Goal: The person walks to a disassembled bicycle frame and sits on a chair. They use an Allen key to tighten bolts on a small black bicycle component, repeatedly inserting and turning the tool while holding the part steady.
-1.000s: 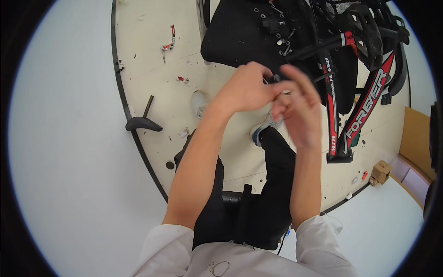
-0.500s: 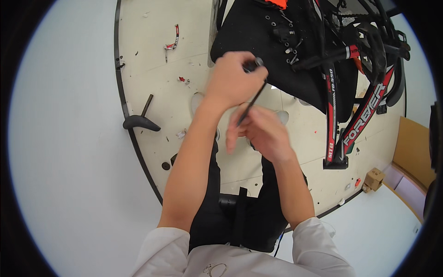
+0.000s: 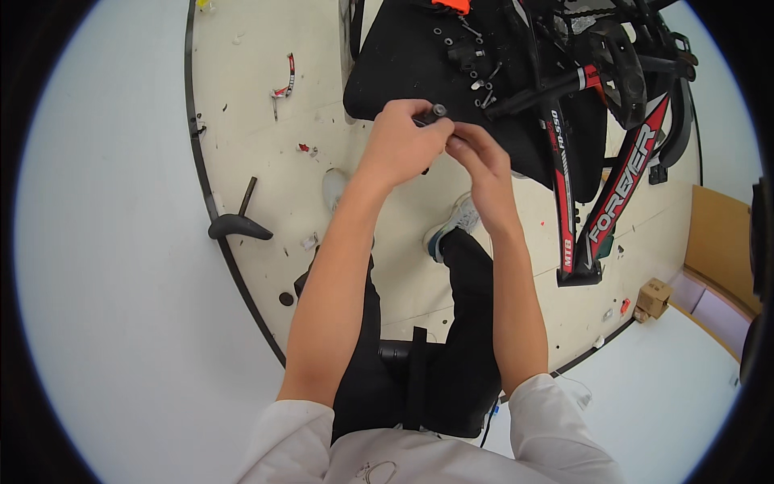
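Observation:
My left hand [image 3: 403, 145] is closed around a small black part [image 3: 435, 115] with a round grey end poking up past the thumb. Most of that part is hidden in the fist, so its exact kind cannot be told. My right hand [image 3: 490, 173] meets it from the right, thumb and fingers pinched on it beside the left fingertips. Both hands are in front of the near edge of a black mat-covered surface [image 3: 395, 73]. Washers, bolts and a small black fitting [image 3: 466, 56] lie on that surface.
A black and red bicycle frame [image 3: 621, 189] stands at the right. A saddle with its post [image 3: 240, 226] lies on the floor at left, with a red and black lever-like piece [image 3: 289, 77] farther off. A cardboard box [image 3: 654, 297] sits at lower right. My feet are below the hands.
My right hand has moved up and right, from below the left hand to beside it. The thin black rod seen between the hands is now mostly hidden. My right foot has come into clearer view.

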A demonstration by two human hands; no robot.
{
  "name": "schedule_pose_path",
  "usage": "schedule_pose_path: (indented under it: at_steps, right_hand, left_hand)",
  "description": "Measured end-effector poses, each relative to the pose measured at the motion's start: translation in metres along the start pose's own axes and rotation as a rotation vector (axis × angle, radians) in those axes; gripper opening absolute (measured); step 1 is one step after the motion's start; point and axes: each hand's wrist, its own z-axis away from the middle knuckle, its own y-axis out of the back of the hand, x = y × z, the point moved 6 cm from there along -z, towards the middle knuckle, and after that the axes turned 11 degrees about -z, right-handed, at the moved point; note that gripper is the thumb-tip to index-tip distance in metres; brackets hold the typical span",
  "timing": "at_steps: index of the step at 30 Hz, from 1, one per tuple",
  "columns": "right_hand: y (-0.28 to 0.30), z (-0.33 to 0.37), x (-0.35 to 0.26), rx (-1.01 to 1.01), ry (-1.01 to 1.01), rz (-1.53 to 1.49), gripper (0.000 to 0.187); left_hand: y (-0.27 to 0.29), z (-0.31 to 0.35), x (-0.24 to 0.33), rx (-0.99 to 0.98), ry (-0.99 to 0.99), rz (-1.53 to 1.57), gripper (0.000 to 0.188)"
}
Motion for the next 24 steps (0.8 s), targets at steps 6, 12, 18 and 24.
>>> schedule_pose_path:
  at_steps: [6, 12, 18, 24]
  right_hand:
    - [0.026, 0.0, -0.002, 0.111, -0.049, -0.103, 0.022]
    - [-0.003, 0.002, 0.018, -0.067, -0.056, 0.108, 0.018]
    - [-0.01, -0.004, 0.133, -0.255, -0.156, 0.429, 0.025]
    - [-0.042, -0.05, 0.306, -0.542, -0.464, 0.817, 0.033]
  left_hand:
    - [0.012, 0.007, 0.009, 0.049, 0.074, 0.191, 0.014]
    - [0.022, 0.007, 0.01, 0.094, 0.095, 0.267, 0.016]
    - [-0.015, 0.01, 0.017, -0.037, -0.049, -0.019, 0.025]
    - [-0.03, 0.051, 0.011, -0.109, -0.205, -0.13, 0.031]
